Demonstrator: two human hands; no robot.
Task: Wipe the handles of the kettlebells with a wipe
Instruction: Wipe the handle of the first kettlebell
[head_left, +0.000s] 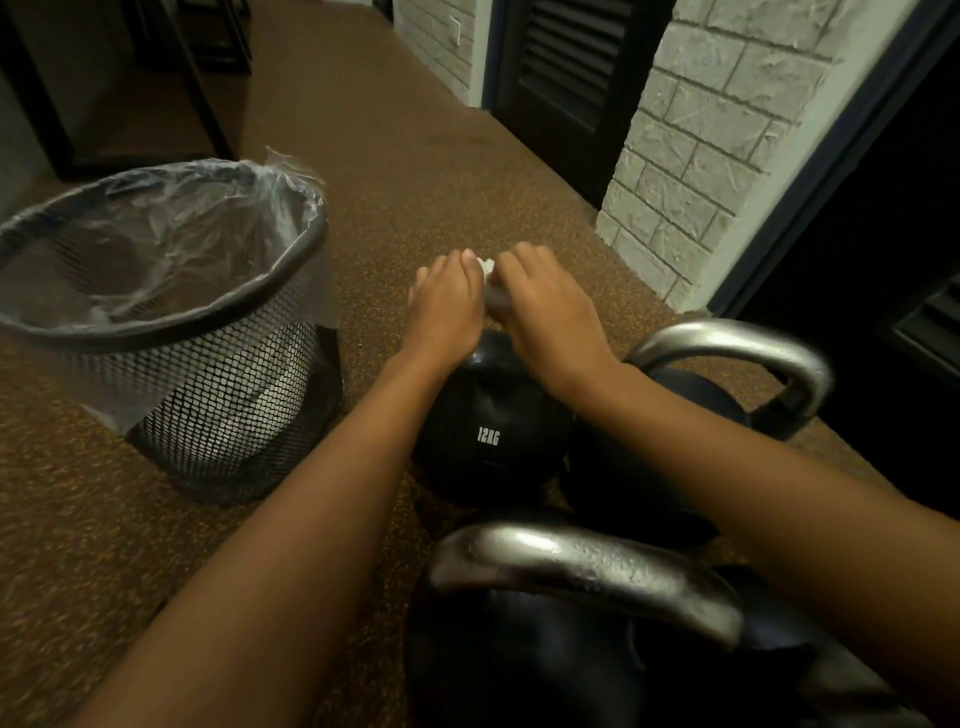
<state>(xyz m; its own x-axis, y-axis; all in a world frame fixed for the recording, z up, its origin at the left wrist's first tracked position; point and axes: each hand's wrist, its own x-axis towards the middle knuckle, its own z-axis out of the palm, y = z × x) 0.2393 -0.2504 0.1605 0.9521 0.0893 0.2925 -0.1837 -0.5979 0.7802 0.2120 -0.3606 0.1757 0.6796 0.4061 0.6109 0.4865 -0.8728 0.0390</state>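
Head view — left hand (448, 306), right hand (543, 306) curled on wipe (487, 266) over kettlebell (488, 431) — lined bin (208, 415) beside.

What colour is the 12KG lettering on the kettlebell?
White, on the black kettlebell; the head view shows the lettering clearly.

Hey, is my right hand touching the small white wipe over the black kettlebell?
Touching. Head view: the small white wipe pokes out directly against the right hand and its curled fingers, no gap.
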